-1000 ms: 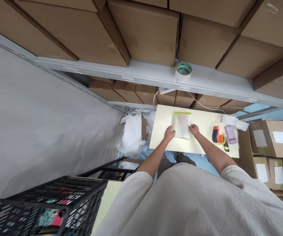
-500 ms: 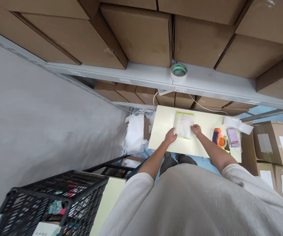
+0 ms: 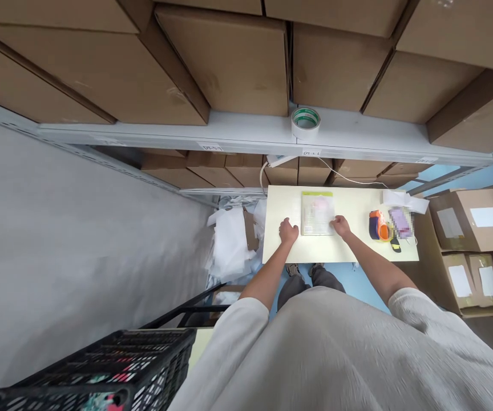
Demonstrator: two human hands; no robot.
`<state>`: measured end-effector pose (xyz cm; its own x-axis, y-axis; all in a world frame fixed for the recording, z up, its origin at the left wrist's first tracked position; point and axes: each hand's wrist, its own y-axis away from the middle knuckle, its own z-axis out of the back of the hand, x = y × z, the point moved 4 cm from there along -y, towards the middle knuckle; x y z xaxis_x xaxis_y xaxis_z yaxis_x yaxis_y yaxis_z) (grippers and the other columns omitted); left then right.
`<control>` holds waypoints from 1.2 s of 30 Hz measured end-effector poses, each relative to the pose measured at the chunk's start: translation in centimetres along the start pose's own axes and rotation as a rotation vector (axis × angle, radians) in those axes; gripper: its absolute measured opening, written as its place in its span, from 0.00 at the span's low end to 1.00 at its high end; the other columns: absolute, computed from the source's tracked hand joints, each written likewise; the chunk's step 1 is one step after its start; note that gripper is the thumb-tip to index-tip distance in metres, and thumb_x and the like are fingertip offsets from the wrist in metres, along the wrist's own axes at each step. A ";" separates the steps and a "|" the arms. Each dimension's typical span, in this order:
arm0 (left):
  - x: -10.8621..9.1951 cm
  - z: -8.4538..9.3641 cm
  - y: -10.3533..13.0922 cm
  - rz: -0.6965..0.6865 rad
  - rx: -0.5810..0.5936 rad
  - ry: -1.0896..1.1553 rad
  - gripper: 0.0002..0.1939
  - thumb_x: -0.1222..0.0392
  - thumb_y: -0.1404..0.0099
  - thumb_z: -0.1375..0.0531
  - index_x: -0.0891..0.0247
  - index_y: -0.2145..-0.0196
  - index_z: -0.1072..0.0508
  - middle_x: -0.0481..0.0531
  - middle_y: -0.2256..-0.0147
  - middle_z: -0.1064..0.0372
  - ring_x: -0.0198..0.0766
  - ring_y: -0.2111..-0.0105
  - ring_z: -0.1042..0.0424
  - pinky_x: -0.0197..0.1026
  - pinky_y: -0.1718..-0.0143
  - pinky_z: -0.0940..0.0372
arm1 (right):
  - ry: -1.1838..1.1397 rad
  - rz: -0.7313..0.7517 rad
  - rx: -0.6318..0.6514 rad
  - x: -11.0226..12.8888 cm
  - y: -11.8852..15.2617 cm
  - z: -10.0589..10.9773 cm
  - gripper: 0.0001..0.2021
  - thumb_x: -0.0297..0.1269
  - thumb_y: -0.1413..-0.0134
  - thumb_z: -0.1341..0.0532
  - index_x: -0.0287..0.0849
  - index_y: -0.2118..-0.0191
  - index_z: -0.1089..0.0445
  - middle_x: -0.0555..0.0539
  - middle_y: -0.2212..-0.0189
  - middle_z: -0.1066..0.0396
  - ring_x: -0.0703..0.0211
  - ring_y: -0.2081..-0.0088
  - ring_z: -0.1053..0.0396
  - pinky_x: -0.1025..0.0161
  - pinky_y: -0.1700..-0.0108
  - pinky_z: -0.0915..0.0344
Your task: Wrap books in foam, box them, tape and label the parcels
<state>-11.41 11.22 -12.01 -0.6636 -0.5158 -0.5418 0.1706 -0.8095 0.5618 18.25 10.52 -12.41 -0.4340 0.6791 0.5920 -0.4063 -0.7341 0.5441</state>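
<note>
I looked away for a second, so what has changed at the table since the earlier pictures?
The left grip has let go of the left edge of the green-topped packet and moved leftward, leaving a gap. The right grip is still at the packet's right edge. The orange tape dispenser stayed on the table, the white tape roll on the shelf.

packet (image 3: 317,214) lying on the table (image 3: 283,201)

your left hand (image 3: 288,232) is resting just left of the packet; your right hand (image 3: 341,225) is touching its right edge. farther right, a tape dispenser (image 3: 378,225) is sitting on the table. above, a tape roll (image 3: 305,131) is lying on a shelf (image 3: 246,128) before boxes (image 3: 229,63). a crate (image 3: 156,357) is sitting at your left, cartons (image 3: 488,222) at your right.
</note>
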 end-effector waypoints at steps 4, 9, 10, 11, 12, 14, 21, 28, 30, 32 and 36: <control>0.0 0.2 -0.5 -0.025 0.026 -0.016 0.31 0.61 0.29 0.39 0.62 0.30 0.32 0.67 0.32 0.32 0.60 0.32 0.31 0.54 0.32 0.36 | 0.011 -0.010 0.002 -0.7 0.3 0.0 0.22 0.41 0.46 0.37 0.44 0.44 0.27 0.47 0.58 0.23 0.52 0.56 0.24 0.58 0.50 0.26; -1.1 -0.8 1.7 -0.178 0.025 -0.051 0.27 0.64 0.29 0.40 0.59 0.34 0.29 0.63 0.34 0.31 0.56 0.33 0.31 0.53 0.31 0.38 | -0.024 0.021 -0.042 -1.4 2.0 1.8 0.19 0.39 0.45 0.37 0.44 0.47 0.25 0.43 0.51 0.22 0.51 0.51 0.23 0.56 0.44 0.27; -1.5 -1.3 2.2 -0.213 0.046 -0.060 0.26 0.65 0.29 0.40 0.59 0.34 0.28 0.63 0.35 0.30 0.54 0.33 0.31 0.52 0.31 0.38 | -0.037 0.038 -0.062 -1.7 2.6 2.6 0.19 0.39 0.45 0.37 0.44 0.48 0.25 0.41 0.49 0.22 0.50 0.50 0.23 0.55 0.43 0.28; -1.9 -1.9 2.8 -0.245 0.069 -0.072 0.25 0.65 0.28 0.40 0.59 0.35 0.28 0.63 0.36 0.29 0.54 0.34 0.30 0.51 0.31 0.37 | -0.054 0.058 -0.086 -2.0 3.1 3.6 0.18 0.38 0.44 0.38 0.43 0.48 0.24 0.40 0.48 0.22 0.50 0.50 0.23 0.54 0.41 0.28; -2.4 -2.5 3.4 -0.273 0.094 -0.087 0.25 0.65 0.28 0.41 0.60 0.35 0.28 0.63 0.37 0.28 0.53 0.34 0.30 0.51 0.31 0.37 | -0.073 0.082 -0.116 -2.4 3.7 4.8 0.18 0.37 0.44 0.38 0.42 0.48 0.24 0.39 0.46 0.22 0.50 0.49 0.23 0.53 0.40 0.28; -3.5 -3.8 4.6 -0.322 0.142 -0.120 0.24 0.66 0.28 0.41 0.60 0.36 0.27 0.63 0.36 0.28 0.53 0.33 0.30 0.50 0.31 0.37 | -0.110 0.131 -0.192 -3.5 4.8 7.7 0.18 0.37 0.43 0.40 0.42 0.47 0.24 0.37 0.44 0.22 0.49 0.48 0.23 0.52 0.39 0.29; -7.3 -7.9 8.6 -0.434 0.216 -0.176 0.25 0.66 0.29 0.41 0.60 0.36 0.27 0.63 0.34 0.29 0.54 0.32 0.31 0.52 0.29 0.38 | -0.103 -0.094 -0.408 -12.1 7.3 19.4 0.17 0.34 0.44 0.39 0.42 0.49 0.23 0.37 0.49 0.20 0.45 0.49 0.22 0.50 0.43 0.27; -9.8 -11.1 11.5 -0.401 0.188 -0.208 0.23 0.66 0.29 0.41 0.59 0.38 0.26 0.61 0.35 0.29 0.51 0.33 0.30 0.50 0.30 0.37 | 0.145 -0.168 -0.341 -19.6 5.1 22.9 0.15 0.35 0.47 0.35 0.42 0.53 0.23 0.35 0.51 0.22 0.42 0.49 0.24 0.51 0.46 0.28; -10.2 -12.0 12.2 -0.390 0.188 -0.227 0.22 0.66 0.29 0.42 0.59 0.39 0.26 0.61 0.34 0.30 0.51 0.32 0.31 0.50 0.29 0.38 | 0.256 -0.089 -0.309 -20.3 4.2 22.8 0.14 0.36 0.43 0.36 0.42 0.51 0.23 0.33 0.46 0.24 0.39 0.44 0.27 0.49 0.43 0.30; -10.6 -12.9 12.8 -0.376 0.185 -0.239 0.22 0.66 0.29 0.41 0.60 0.39 0.26 0.61 0.34 0.30 0.51 0.32 0.31 0.50 0.29 0.38 | 0.343 -0.022 -0.268 -20.6 3.5 22.5 0.15 0.38 0.38 0.37 0.41 0.48 0.24 0.32 0.42 0.27 0.37 0.40 0.30 0.47 0.40 0.33; -10.9 -14.6 13.9 -0.360 0.173 -0.243 0.19 0.67 0.30 0.40 0.59 0.43 0.23 0.61 0.37 0.27 0.50 0.34 0.29 0.50 0.30 0.37 | 0.421 0.027 -0.197 -20.9 2.2 22.1 0.16 0.42 0.35 0.37 0.42 0.45 0.27 0.33 0.41 0.30 0.36 0.40 0.34 0.46 0.41 0.34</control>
<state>8.79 1.51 -7.43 -0.8132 -0.1138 -0.5708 -0.2115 -0.8558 0.4720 44.20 -5.42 -10.39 -0.7184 0.6325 0.2894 -0.5177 -0.7641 0.3849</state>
